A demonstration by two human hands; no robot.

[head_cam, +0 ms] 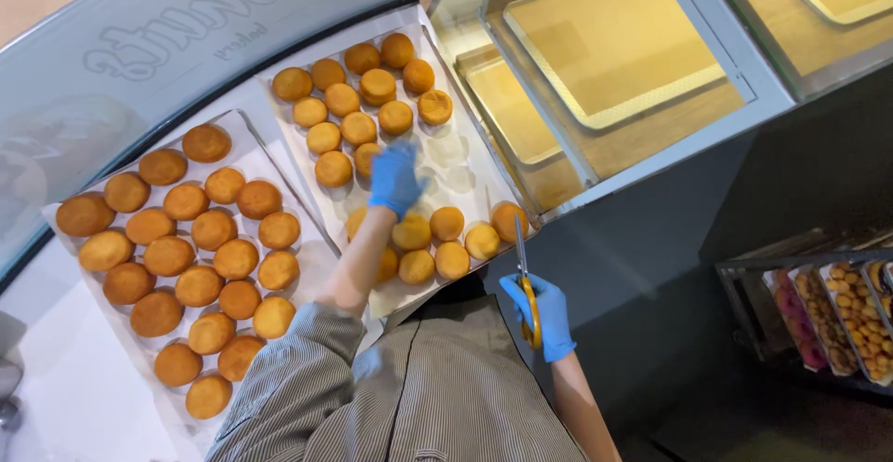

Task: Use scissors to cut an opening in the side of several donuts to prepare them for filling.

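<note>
Golden doughnuts point(333, 170) just beside left hand's point(395, 178) blue-gloved fingers point(403, 152).

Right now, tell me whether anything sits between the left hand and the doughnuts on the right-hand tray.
Nothing visible does. The left hand, in a blue glove, is already over the right-hand tray, at the doughnuts. The right hand holds yellow-handled scissors off to the side, clear of the tray.

Around your left hand point(395, 178) lies a bare patch of paper point(456, 169), ringed by golden buns point(339, 99) beyond and nearer you. Left of it, a full tray point(244, 120) blocks passage; by your right hand point(544, 313), the dark floor point(642, 294) is open.
</note>
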